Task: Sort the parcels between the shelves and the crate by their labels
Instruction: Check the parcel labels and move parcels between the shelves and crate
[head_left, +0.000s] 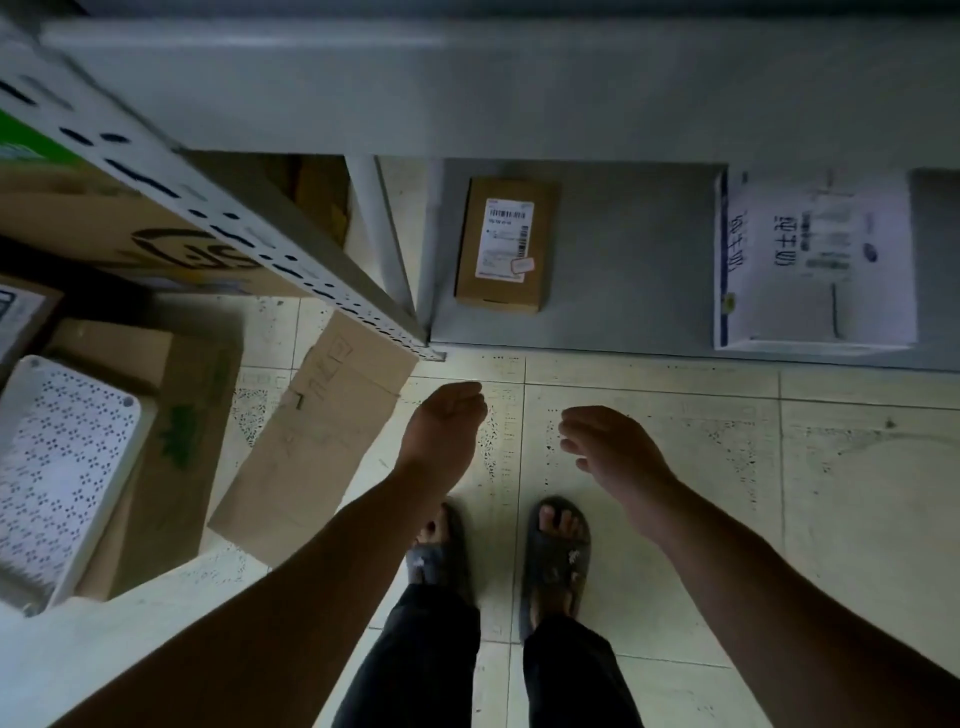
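A small brown parcel (504, 244) with a white barcode label lies flat on the grey bottom shelf (623, 270). To its right on the same shelf stands a white carton (815, 260) with blue printing. My left hand (447, 421) hangs over the tiled floor in front of the shelf, fingers loosely curled, holding nothing. My right hand (608, 441) is beside it, fingers apart and empty. Both hands are below the brown parcel and apart from it. A white perforated crate (57, 467) sits at the left edge.
A perforated metal upright (218, 208) runs diagonally from the top left. Large cardboard boxes (130, 228) fill the left shelving. A flat cardboard sheet (322, 441) lies on the floor left of my feet in slippers (556, 561). An upper shelf board (467, 83) overhangs.
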